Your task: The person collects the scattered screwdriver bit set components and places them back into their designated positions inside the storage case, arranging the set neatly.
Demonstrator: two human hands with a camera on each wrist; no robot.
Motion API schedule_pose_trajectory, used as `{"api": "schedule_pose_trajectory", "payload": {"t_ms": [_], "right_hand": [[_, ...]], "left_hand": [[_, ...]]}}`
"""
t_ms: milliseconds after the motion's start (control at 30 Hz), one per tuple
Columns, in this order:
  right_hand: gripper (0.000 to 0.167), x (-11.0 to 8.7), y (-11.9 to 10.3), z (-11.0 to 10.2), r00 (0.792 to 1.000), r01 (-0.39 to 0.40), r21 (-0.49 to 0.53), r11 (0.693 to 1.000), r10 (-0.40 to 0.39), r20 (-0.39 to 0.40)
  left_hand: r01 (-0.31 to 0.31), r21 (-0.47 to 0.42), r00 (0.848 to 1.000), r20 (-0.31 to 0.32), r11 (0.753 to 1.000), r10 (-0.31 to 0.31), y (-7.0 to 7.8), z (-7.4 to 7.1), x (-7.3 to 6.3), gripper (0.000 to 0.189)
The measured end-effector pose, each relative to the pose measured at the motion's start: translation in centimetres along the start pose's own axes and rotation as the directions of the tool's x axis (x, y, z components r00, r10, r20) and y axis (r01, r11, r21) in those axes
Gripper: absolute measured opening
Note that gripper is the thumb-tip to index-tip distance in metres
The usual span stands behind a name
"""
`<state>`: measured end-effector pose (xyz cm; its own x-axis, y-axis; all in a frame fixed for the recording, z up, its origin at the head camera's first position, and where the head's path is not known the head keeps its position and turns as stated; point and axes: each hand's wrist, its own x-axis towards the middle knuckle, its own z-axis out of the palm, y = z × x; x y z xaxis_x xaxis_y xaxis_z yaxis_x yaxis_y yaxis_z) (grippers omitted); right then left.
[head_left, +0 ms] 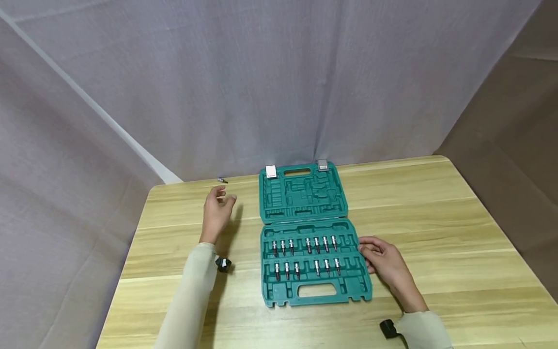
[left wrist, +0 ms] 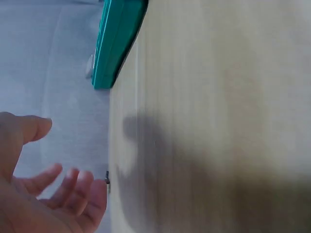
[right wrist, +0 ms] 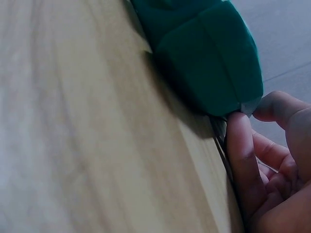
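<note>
A green plastic bit case (head_left: 316, 293) lies unfolded on the table, its lid toward the curtain. Two rows of screwdriver bit sockets (head_left: 325, 244) with silver bases and dark tips sit in its lower half. My right hand (head_left: 385, 264) grips the case's right edge between thumb and fingers, also seen at the green corner (right wrist: 228, 63) in the right wrist view. My left hand (head_left: 216, 213) is over the table left of the case, fingers loosely bent, with nothing held. Just beyond its fingertips, a single loose bit socket (head_left: 222, 180) lies near the table's back edge.
The wooden table (head_left: 436, 218) backs onto a grey curtain (head_left: 244, 87), which also hangs at the left. Two latches, one white (head_left: 271, 171) and one grey (head_left: 322, 165), stand at the lid's far edge. A brown panel (head_left: 514, 131) borders the right side.
</note>
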<state>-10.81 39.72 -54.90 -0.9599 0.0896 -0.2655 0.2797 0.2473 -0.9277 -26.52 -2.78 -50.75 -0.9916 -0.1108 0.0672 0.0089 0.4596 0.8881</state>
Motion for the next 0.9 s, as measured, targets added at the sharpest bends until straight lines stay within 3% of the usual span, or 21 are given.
{"api": "schedule_pose_trajectory", "payload": {"t_ms": [200,367,567,767,900], "right_hand": [[0.043,-0.2,-0.1,0.1,1.0,-0.005,0.021,1.0,0.005,-0.001],[0.043,-0.2,-0.1,0.2,1.0,-0.002,0.023,1.0,0.002,-0.008],[0.041,-0.3,-0.1,0.1,1.0,-0.018,-0.002,1.0,0.018,-0.014],[0.04,-0.2,-0.2,0.1,1.0,-0.001,-0.012,1.0,0.001,-0.025],[0.04,-0.2,-0.3,0.2,1.0,0.001,-0.012,1.0,-0.001,-0.02]], "left_hand": [[0.079,-0.038,0.995,-0.056,0.996,-0.081,-0.7,0.2,2.0,0.054],[0.11,-0.038,0.988,-0.107,0.993,-0.113,-1.0,0.3,3.3,0.057],[0.198,0.01,0.976,-0.088,0.98,-0.197,-1.7,0.4,4.2,0.061],[0.198,0.027,0.975,-0.112,0.98,-0.194,-1.7,0.4,4.9,0.059],[0.235,0.028,0.966,-0.121,0.972,-0.23,-1.6,0.1,5.4,0.058]]}}
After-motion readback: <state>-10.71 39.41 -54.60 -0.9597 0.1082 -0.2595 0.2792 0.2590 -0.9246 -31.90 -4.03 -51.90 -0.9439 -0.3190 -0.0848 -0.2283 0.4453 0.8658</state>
